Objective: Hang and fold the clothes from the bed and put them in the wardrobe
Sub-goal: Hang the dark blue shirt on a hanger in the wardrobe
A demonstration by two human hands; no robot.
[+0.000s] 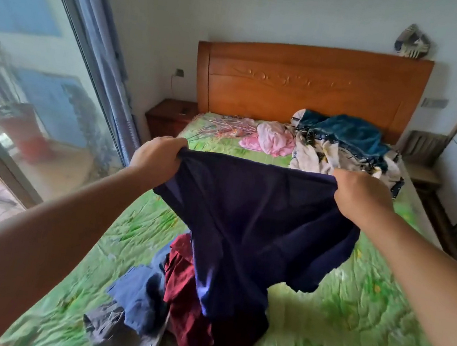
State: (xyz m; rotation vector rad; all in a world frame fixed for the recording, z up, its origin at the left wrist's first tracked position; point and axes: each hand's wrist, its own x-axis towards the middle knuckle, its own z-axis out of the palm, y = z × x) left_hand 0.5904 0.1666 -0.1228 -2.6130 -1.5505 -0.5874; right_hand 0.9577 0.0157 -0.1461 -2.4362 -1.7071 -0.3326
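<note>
My left hand [156,156] and right hand [357,193] grip with curled fingers the soft dark purple cloth garment [251,229], spread above the wrinkled green bed sheet [345,332].

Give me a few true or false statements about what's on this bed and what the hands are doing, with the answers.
1. The left hand and the right hand both grip the navy garment. True.
2. The sheet is red. False: it is green.
3. A pink garment lies near the headboard. True.
4. The hangers lie on the floor. False: they lie on the sheet beside the pink garment.
</note>
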